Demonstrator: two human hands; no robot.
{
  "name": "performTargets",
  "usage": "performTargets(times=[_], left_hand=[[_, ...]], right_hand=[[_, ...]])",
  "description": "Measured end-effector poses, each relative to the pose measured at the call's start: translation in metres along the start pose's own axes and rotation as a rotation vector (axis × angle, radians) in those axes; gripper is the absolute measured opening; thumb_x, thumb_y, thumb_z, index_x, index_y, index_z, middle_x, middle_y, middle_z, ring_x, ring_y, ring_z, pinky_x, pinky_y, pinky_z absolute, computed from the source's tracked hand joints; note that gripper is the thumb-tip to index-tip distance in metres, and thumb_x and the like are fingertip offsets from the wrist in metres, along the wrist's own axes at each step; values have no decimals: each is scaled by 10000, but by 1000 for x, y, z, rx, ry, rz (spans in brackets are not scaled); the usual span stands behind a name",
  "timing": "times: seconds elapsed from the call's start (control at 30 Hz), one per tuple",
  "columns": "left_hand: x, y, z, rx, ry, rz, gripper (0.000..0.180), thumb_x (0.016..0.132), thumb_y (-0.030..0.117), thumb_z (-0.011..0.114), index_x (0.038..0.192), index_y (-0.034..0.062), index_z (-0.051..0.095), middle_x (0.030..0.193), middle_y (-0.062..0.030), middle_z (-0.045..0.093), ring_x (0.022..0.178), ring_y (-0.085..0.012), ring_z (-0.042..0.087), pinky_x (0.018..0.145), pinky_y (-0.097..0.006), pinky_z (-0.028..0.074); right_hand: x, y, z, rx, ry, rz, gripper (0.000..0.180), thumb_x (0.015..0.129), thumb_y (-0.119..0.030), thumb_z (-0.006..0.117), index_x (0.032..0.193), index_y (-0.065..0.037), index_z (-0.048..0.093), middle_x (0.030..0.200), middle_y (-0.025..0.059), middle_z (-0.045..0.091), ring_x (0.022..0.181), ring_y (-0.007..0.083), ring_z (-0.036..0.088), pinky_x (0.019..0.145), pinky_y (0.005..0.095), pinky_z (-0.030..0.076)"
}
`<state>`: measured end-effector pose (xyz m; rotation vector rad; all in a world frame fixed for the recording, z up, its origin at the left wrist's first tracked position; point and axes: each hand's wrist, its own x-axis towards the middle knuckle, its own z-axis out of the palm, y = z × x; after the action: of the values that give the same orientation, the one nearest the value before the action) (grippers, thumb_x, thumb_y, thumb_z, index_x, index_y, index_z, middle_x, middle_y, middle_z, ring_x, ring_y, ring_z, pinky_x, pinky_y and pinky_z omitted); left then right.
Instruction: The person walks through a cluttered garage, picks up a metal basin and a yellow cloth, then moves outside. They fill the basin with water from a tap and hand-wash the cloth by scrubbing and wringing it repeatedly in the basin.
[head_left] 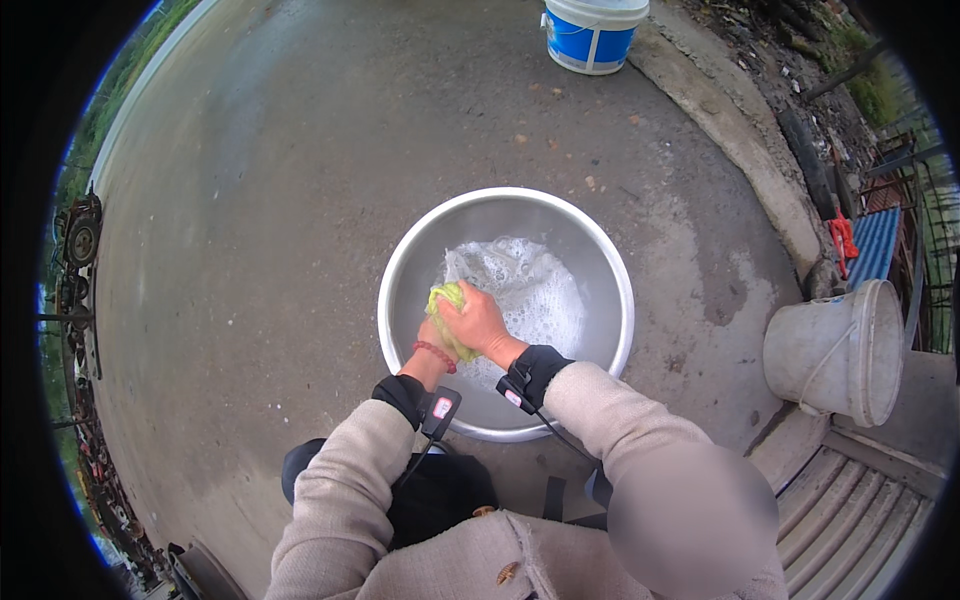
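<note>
A wide silver metal basin point(612, 240) stands on the ground in front of me, with white suds point(535, 300) floating in its water. Over its left part, both my hands are closed around a bunched yellow-green cloth point(447, 296). My right hand point(480, 322) wraps over the cloth from the right. My left hand point(432, 342), partly hidden behind the right, grips it from the left and below. Part of the cloth shows between the hands and the rest is covered by fingers. Whether anything lies under the suds, I cannot tell.
A white and blue bucket point(592, 45) stands upright at the far edge. To the right, a dirty white bucket point(815, 350) lies tilted beside a slatted grate point(850, 500). A concrete kerb point(725, 120) runs along the right. Cables hang from the devices on my wrists.
</note>
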<state>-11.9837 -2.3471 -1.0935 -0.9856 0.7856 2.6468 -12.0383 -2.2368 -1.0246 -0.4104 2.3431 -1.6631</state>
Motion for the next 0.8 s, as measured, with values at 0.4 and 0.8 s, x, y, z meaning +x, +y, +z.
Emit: performTargets(times=[0.4, 0.8], left_hand=[[-32, 13, 49, 225, 465, -199, 603, 957, 420, 459, 1451, 262, 151, 1501, -170, 146, 1339, -414, 234, 939, -611, 398], [0, 21, -39, -20, -152, -265, 564, 938, 561, 371, 1352, 179, 397, 1335, -154, 449, 1259, -355, 410, 998, -607, 338]], right_hand=[[9, 100, -61, -1040, -103, 151, 330, 859, -233, 576, 1168, -137, 514, 1366, 132, 351, 1224, 410, 373, 887, 506, 416], [-13, -9, 11, 275, -413, 35, 284, 745, -217, 661, 676, -46, 446, 632, 63, 493, 606, 170, 485, 563, 333, 402]])
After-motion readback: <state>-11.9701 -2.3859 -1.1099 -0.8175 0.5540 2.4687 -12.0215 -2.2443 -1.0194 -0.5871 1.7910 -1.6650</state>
